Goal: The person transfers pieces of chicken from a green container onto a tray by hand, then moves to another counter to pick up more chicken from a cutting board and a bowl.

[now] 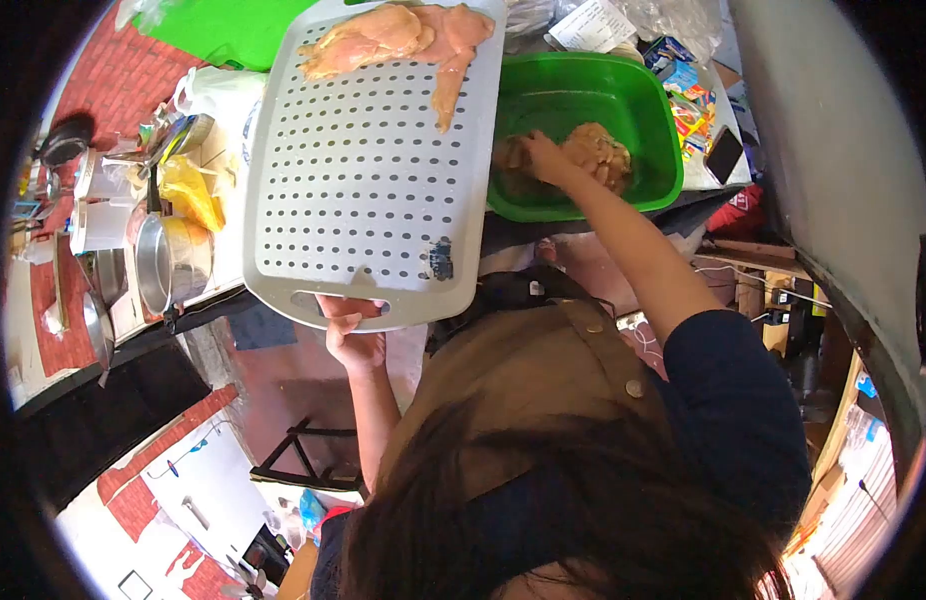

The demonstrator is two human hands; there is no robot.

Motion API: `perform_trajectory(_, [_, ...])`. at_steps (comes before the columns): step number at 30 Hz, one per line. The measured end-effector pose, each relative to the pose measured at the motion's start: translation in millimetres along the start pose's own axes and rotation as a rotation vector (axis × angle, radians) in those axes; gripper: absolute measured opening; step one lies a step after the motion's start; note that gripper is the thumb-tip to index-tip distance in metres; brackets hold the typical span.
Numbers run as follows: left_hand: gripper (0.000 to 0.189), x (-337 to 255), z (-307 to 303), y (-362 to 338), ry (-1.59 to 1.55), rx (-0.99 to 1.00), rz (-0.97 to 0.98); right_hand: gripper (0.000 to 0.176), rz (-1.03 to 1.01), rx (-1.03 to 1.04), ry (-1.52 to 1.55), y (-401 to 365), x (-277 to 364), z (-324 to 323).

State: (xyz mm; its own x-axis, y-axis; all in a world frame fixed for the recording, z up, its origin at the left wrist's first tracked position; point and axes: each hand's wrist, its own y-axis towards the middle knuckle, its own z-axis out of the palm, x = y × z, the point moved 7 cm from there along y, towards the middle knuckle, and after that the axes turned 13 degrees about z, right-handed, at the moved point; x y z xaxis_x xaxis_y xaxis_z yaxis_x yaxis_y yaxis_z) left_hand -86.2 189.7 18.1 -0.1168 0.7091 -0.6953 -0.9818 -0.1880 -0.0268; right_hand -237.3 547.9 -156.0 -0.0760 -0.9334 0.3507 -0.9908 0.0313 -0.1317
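My left hand (356,338) grips the handle slot at the near end of a grey perforated tray (363,200). Pale raw meat (403,45) lies across the tray's far end, one strip of it hanging toward the middle. Inside the green basin (583,80), right of the tray, my right hand (543,160) reaches down with its fingers bent around something at the left side, too small to make out. Cut meat pieces (598,155) sit in the basin beside this hand.
A metal pot (171,262) and a yellow bag (193,195) stand on the left of the counter. Right of the basin lie a phone (724,155) and colourful packets (689,112). A paper slip (591,26) is behind it, and a green board (218,28) is at the back left.
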Motion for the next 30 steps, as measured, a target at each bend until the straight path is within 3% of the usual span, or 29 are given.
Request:
perform_trajectory(2, [0.082, 0, -1, 0, 0.003, 0.004, -0.006, 0.049, 0.018, 0.17, 0.043, 1, 6, 21])
perform_trajectory(5, [0.076, -2, 0, -1, 0.007, 0.015, 0.001, 0.043, -0.023, 0.238, 0.28, 15, -11, 87])
perform_trajectory(8, [0.077, -2, 5, 0, -0.011, 0.039, 0.006, 0.037, -0.104, 0.601, -0.018, -22, 18, 45])
perform_trajectory(11, [0.075, -2, 8, 1, -0.026, 0.055, 0.017, 0.039, -0.064, 0.406, -0.365, -20, -7, 24])
perform_trajectory(14, [0.073, -4, 14, 1, -0.012, 0.025, 0.036, 0.046, -0.188, 0.264, -0.495, -32, 9, 12])
perform_trajectory(17, [0.072, -3, 11, 1, -0.022, 0.054, 0.026, 0.054, -0.023, 0.265, -0.503, -23, -16, 30])
perform_trajectory(20, [0.072, -4, 14, 1, -0.01, 0.05, 0.032, 0.052, 0.045, 0.507, -0.248, -33, 0, 33])
perform_trajectory(22, [0.072, -4, 13, 1, -0.006, 0.052, 0.038, 0.056, 0.16, 0.441, -0.199, -38, -4, 29])
perform_trajectory(26, [0.073, -4, 12, 2, -0.01, 0.062, 0.042, 0.062, 0.226, 0.47, -0.444, -22, -36, 84])
perform_trajectory(29, [0.073, -3, 8, 0, -0.007, 0.027, 0.041, 0.065, 0.365, 0.571, -0.197, -31, -23, 48])
perform_trajectory(30, [0.073, -3, 6, 0, -0.005, 0.017, 0.039, 0.065, 0.378, 0.5, -0.184, -36, -19, 39])
